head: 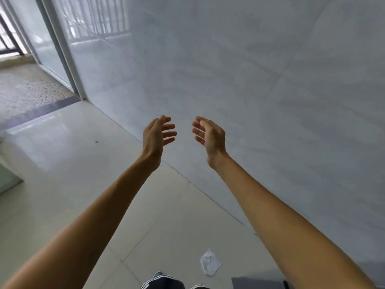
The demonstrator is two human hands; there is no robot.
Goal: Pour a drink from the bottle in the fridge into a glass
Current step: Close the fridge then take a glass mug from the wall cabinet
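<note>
Two bare hands are raised in front of the person at the end of outstretched forearms, palms turned toward each other with a gap between them. The left hand (155, 138) has its fingers spread and only slightly bent, and holds nothing. The right hand (211, 138) mirrors it, with loosely curved fingers and nothing in its grasp. Neither hand touches the other or any surface.

Where the bottle, the fridge and the glass are cannot be told from this view.

Behind the hands rises a glossy pale grey tiled wall (229, 69), filling the right and upper part of the view and standing directly ahead of both palms. It meets a shiny cream tiled floor (73, 174) along a slanted line that passes under the wrists. A crumpled white scrap (210, 262) lies on the floor between the forearms, near a dark shoe with white stripes (162, 281) at the bottom edge. A flat dark grey mat (256, 283) sits just beside the wall base, partly hidden by the right forearm.

At upper left, a white-framed sliding glass door (60, 44) adjoins the wall, and beyond it lie a speckled pebble floor (27, 88) and a dark metal railing (8, 38).
</note>
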